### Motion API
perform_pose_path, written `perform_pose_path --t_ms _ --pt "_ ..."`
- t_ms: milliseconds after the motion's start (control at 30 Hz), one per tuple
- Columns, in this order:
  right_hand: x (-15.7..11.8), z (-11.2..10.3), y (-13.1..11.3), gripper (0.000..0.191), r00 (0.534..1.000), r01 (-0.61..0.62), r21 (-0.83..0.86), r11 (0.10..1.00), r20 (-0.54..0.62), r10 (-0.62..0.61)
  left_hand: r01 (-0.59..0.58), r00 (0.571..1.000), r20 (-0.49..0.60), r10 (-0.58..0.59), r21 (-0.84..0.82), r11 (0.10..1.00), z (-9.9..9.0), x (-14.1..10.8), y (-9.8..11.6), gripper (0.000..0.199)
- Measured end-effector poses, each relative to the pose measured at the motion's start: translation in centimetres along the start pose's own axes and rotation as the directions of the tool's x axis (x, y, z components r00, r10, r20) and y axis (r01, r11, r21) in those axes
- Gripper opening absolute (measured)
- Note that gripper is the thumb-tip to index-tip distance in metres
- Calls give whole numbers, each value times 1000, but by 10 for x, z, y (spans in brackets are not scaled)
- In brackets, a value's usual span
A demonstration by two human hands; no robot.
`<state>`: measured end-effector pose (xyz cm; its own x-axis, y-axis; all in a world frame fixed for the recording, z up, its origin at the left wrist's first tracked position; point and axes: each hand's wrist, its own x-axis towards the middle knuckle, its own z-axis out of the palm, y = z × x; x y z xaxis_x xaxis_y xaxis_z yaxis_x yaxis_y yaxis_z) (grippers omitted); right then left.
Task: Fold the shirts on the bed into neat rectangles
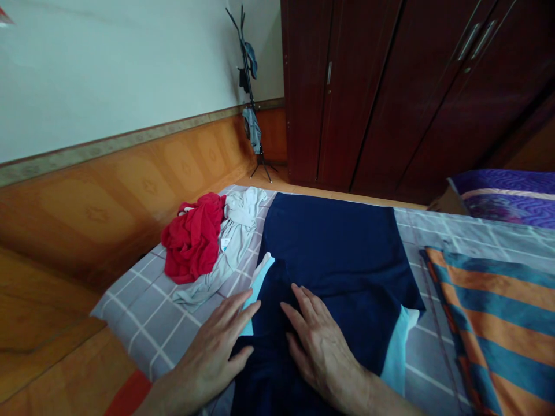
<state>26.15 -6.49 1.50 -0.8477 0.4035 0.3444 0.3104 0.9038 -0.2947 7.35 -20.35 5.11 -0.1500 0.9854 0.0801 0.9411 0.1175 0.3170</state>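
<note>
The navy garment [333, 242] is seen as matt, fairly smooth cloth. To its left, matt crumpled cloth is shown by the red garment [193, 240] and the grey garment [236, 237]; to its right, matt cloth is shown by the striped sheet [507, 312]. Beyond the navy garment, the wardrobe [403, 104] is faced in glossy wood, fitted with 3 shiny metal handles [469, 42]

head view | looks from the wearer's head, above the near side of the bed [145, 326] | faces forward and down, across to the far edge | left hand [219, 341] and right hand [318, 341] close, low in view | wide sweep: beyond far edge, wardrobe [368, 104]; beyond far-left corner, coat rack [241, 36]
</note>
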Motion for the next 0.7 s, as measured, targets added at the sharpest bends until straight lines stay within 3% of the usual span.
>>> perform_pose_path --t_ms 100,233,333,433,567,700 --pt "4 0 0 48 999 -25 -45 999 -27 24 38 995 -88 -37 10 999 8 -11 -10 57" --pt "18 0 0 35 1000 0 -147 989 -25 -4 29 984 -175 -40 -67 997 16 -14 -7 51" --pt "28 -4 1 17 1000 -2 -196 981 7 3 -13 978 -207 -3 -75 997 17 -11 -2 50" --pt "31 -12 7 17 999 12 -238 971 -49 -24 -27 978 -209 18 -39 999 19 -12 -2 55" --pt "31 -20 19 24 990 38 -317 948 -115 -78 -85 990 -114 81 -35 996 20 -21 -3 57" --pt "32 -16 26 20 1000 0 -326 945 -17 -6 -109 988 100 120 -107 988 0 -21 -3 48"
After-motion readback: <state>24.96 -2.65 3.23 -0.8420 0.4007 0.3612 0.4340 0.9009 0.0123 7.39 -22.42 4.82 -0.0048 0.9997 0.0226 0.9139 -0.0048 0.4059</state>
